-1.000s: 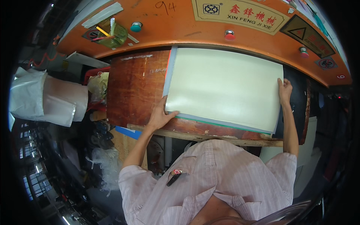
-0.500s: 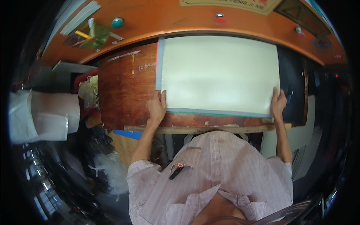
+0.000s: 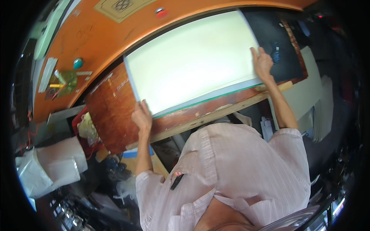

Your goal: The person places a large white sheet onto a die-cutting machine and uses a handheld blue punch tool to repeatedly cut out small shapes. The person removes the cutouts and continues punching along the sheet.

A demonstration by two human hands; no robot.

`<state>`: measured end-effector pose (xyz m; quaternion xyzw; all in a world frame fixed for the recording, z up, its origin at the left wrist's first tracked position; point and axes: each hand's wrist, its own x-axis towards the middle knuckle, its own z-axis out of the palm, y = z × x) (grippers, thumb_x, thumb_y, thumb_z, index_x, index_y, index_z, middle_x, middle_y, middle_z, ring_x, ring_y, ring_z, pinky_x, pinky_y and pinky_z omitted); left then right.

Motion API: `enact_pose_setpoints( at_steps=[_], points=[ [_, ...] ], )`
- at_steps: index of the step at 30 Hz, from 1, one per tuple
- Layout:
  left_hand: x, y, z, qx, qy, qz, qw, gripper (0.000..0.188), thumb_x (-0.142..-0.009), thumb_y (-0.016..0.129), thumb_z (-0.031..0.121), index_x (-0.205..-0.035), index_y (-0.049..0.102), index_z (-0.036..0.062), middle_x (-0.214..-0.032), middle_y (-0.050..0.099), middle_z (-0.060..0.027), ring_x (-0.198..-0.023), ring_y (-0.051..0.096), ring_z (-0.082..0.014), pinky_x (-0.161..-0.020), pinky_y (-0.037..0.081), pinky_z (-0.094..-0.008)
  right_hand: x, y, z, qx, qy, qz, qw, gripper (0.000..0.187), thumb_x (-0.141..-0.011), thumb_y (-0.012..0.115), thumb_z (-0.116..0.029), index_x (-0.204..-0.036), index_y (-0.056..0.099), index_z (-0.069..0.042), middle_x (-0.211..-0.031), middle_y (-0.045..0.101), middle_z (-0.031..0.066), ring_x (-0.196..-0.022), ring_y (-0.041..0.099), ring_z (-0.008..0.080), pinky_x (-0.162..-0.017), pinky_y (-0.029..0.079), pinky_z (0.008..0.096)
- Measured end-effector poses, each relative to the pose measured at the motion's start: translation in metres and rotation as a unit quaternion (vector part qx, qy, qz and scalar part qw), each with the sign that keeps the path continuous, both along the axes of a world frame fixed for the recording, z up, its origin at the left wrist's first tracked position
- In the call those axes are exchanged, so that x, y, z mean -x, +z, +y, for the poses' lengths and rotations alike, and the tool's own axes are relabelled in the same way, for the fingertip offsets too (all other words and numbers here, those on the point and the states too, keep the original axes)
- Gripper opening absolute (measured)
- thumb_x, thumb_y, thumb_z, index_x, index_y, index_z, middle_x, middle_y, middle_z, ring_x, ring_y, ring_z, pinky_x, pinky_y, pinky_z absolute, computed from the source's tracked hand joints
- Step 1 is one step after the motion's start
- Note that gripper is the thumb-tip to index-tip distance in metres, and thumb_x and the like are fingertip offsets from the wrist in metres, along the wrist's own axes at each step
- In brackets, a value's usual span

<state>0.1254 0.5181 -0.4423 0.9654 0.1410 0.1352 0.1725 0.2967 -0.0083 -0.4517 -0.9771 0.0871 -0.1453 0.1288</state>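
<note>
A large pale, whitish-green sheet [image 3: 192, 61] lies on a slightly bigger grey-blue sheet or board [image 3: 216, 93], whose rim shows along the left and front sides. A thin green line runs along that front edge. My left hand [image 3: 142, 116] grips the left edge close to the front corner, its thumb side against the sheet. Higher up the opposite edge, my right hand [image 3: 263, 63] holds the right side with its fingers bent around it. Both hands' undersides are hidden, so how many layers they pinch cannot be made out.
Beneath lies a reddish-brown wooden bench [image 3: 106, 111] with a black panel [image 3: 283, 61] at right. An orange machine front [image 3: 115, 34] with a red button [image 3: 160, 13] and a green button [image 3: 78, 62] rises behind. White wrapped material [image 3: 61, 161] stands left; pale boards [image 3: 314, 88] lean at right.
My view has tilted, so the bench and sheet now slant up to the right. My right hand sits farther from the sheet's front corner. Both hands still hold the edges.
</note>
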Motion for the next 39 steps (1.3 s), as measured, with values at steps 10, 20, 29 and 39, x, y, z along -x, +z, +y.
enact_pose_setpoints(
  at_steps=[10, 20, 29, 39],
  points=[
    [0.007, 0.001, -0.002, 0.047, 0.052, 0.054, 0.996, 0.031, -0.107, 0.058, 0.027, -0.1, 0.069, -0.0015, -0.08, 0.072, -0.0258, -0.073, 0.071, -0.0465, -0.064, 0.052, -0.0541, 0.02, 0.01, 0.0, -0.089, 0.051, 0.012, 0.995, 0.043, -0.106, 0.06, -0.038, -0.098, 0.066, 0.004, -0.065, 0.063, 0.0255, -0.066, 0.066, 0.0474, -0.064, 0.05, 0.0554],
    [0.008, 0.004, -0.002, -0.001, 0.042, 0.087, 0.995, 0.034, -0.109, 0.055, 0.029, -0.099, 0.065, -0.0025, -0.08, 0.071, -0.0263, -0.073, 0.068, -0.0484, -0.066, 0.05, -0.0556, 0.03, 0.04, -0.042, -0.295, 0.077, 0.165, 0.938, 0.037, -0.101, 0.067, -0.031, -0.105, 0.075, 0.005, -0.086, 0.074, 0.0229, -0.083, 0.074, 0.034, -0.078, 0.056, 0.0428],
    [0.007, 0.004, -0.003, -0.044, 0.03, 0.059, 0.997, 0.038, -0.109, 0.055, 0.032, -0.107, 0.068, -0.0033, -0.083, 0.072, -0.028, -0.076, 0.07, -0.0492, -0.068, 0.052, -0.0561, 0.069, 0.041, -0.042, -0.308, 0.043, 0.149, 0.939, 0.03, -0.094, 0.071, -0.026, -0.104, 0.078, 0.002, -0.096, 0.076, 0.0231, -0.089, 0.075, 0.0375, -0.081, 0.057, 0.0459],
    [0.008, 0.001, -0.003, -0.045, 0.04, 0.055, 0.997, 0.037, -0.108, 0.055, 0.033, -0.107, 0.067, -0.0017, -0.086, 0.072, -0.0293, -0.079, 0.07, -0.0508, -0.07, 0.052, -0.0583, 0.082, 0.046, -0.024, -0.097, 0.087, 0.004, 0.991, 0.019, -0.092, 0.075, -0.017, -0.1, 0.077, 0.0, -0.094, 0.071, 0.0183, -0.087, 0.071, 0.0388, -0.074, 0.056, 0.0473]
  ],
)
